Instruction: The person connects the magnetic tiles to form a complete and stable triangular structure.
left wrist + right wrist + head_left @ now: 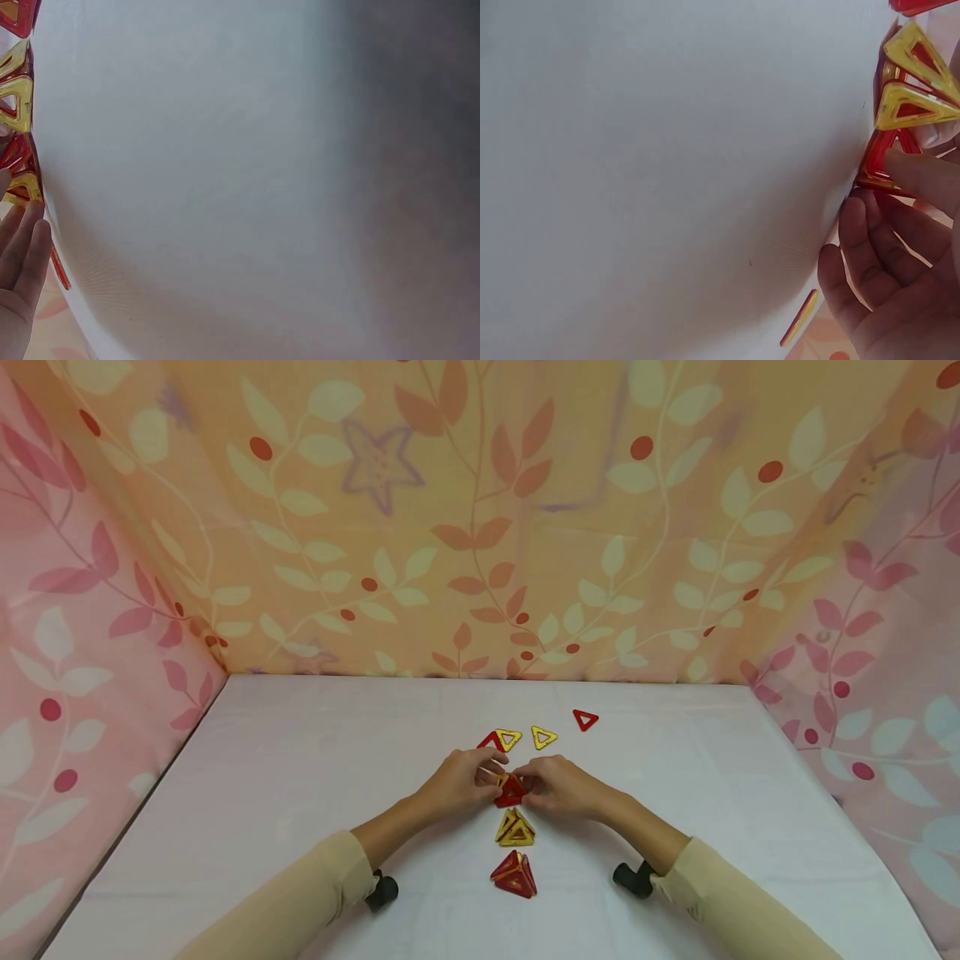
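Note:
Both hands hold a small pyramid of red and yellow triangular magnetic tiles (512,790) between them at mid-table. My left hand (459,781) has its thumb and fingers around its left side; in the left wrist view the fingertips (36,214) meet a yellow tile at its base. From the right, my right hand (566,787) pinches the pyramid, its thumb over a red face in the right wrist view. Just nearer stands a pyramid with yellow faces (516,838), and nearer still a red-faced pyramid (514,878). The hands partly hide the held pyramid.
Beyond the hands, flat on the white table (300,760), lie a red triangle tile (485,742) partly behind the left hand, a yellow tile (508,732) against it, another yellow tile (536,739) and a red tile (587,713) farther right. Leaf-patterned cloth (465,568) encloses the table's back and sides.

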Tool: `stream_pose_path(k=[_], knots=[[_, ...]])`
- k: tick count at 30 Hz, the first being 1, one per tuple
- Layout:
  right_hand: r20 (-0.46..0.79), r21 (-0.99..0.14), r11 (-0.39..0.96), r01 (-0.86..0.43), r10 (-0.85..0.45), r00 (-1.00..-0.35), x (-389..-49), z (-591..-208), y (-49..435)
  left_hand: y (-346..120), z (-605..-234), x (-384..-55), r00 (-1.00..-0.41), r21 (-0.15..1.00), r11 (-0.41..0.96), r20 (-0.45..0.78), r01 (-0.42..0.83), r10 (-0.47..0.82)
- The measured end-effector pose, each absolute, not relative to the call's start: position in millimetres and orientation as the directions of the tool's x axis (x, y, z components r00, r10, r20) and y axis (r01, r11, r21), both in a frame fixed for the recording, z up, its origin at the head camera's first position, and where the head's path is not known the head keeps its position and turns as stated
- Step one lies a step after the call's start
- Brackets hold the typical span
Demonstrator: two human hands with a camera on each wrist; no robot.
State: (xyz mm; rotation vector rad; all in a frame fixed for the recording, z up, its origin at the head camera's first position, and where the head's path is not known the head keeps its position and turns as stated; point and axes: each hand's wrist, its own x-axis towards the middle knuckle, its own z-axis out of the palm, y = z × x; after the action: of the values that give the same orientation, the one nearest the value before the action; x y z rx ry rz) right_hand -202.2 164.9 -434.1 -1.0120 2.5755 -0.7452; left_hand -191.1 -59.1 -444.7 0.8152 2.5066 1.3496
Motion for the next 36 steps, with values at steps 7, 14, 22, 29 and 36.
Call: stream_pose_path(k=[7,14,22,29,36], knots=[[-0.066,-0.567,0.611,-0.552,-0.702,-0.709,-199,-433,164,-61,-443,-188,-0.834,0.806,0.454,0.087,0.380,0.545],[-0.067,-0.587,0.588,-0.556,-0.720,-0.691,-202,-429,169,-67,-439,-193,-0.830,0.818,0.433,0.095,0.379,0.549],[-0.008,-0.590,0.605,-0.534,-0.666,-0.746,-222,-426,177,-76,-438,-213,-0.893,0.811,0.456,0.171,0.367,0.415],[0.045,-0.584,0.634,-0.506,-0.598,-0.801,-235,-428,172,-76,-438,-225,-0.924,0.797,0.505,0.166,0.331,0.344],[0.086,-0.581,0.642,-0.500,-0.562,-0.822,-252,-432,161,-76,-439,-236,-0.945,0.781,0.570,0.076,0.254,0.317]])
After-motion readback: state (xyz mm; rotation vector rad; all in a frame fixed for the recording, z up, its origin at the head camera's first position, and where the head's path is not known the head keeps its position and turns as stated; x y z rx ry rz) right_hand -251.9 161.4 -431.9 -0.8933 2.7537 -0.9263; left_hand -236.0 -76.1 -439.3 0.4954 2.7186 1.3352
